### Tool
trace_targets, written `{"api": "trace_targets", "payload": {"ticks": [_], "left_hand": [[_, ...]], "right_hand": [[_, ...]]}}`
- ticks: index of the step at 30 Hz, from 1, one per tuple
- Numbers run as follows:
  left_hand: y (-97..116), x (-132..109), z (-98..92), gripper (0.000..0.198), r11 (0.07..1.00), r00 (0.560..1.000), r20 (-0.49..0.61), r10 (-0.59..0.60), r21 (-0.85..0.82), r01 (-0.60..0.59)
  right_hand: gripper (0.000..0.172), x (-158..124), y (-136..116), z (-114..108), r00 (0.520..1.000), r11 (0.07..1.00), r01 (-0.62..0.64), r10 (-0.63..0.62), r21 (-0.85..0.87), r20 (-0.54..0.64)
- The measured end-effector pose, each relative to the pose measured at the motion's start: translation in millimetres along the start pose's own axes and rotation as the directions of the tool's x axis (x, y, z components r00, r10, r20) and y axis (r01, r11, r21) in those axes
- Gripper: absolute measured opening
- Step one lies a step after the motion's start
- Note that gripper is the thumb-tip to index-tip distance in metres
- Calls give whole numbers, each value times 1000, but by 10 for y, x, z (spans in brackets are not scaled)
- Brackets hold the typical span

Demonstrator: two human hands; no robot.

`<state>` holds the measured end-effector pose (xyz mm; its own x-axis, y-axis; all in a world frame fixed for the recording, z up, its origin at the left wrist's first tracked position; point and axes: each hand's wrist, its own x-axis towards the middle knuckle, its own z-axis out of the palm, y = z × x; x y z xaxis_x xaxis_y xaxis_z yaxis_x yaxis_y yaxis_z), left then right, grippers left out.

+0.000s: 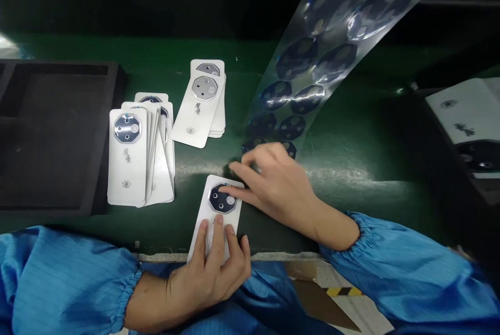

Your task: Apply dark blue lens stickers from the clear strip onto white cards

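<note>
A white phone back cover (200,224) with black lettering lies at the near table edge. Its round camera area carries a dark film disc (222,198). My left hand (211,267) rests on the cover's lower part, fingers spread and pressing from above. My right hand (277,189) comes in from the right, a little blurred, with its thumb tip on the dark film disc. Its index finger stands apart from the thumb. Just behind this hand hangs the lower end of a clear strip (287,82) bearing dark film discs in two rows.
Several similar covers (127,168) with dark discs overlap at the left. Another small pile (197,111), its top cover showing a silver disc, lies farther back. A black tray (94,132) fills the left side. At right, more white covers (464,103) lie by a dark holder.
</note>
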<state>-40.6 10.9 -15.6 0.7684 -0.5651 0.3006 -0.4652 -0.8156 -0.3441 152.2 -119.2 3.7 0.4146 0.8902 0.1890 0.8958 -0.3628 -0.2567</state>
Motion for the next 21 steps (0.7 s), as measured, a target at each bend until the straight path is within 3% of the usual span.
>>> {"api": "trace_targets", "payload": {"ticks": [2,6,9,14,18,21], "left_hand": [[4,0,7,37,1000,1000,-6,1,-1,-1],[20,-13,26,37,1000,1000,-21,-8,-5,8],[34,-27,37,36,1000,999,-37,-19,-10,19],[58,-57,66,36,998,996,-71,-46,-34,44],[70,-70,100,42,997,992,-96,-80,-22,79],[57,-47,114,54,994,972,-210,-102,-57,92]], "right_hand": [[36,14,10,5,999,999,-39,39,3,7],[32,23,-47,89,990,981,-103,84,167,114],[22,16,-121,132,980,964,-191,177,188,87],[24,27,-173,39,961,913,-270,238,306,139],[19,73,-225,-85,932,820,-360,296,444,209],[15,147,-301,-149,895,659,-445,342,607,286]]}}
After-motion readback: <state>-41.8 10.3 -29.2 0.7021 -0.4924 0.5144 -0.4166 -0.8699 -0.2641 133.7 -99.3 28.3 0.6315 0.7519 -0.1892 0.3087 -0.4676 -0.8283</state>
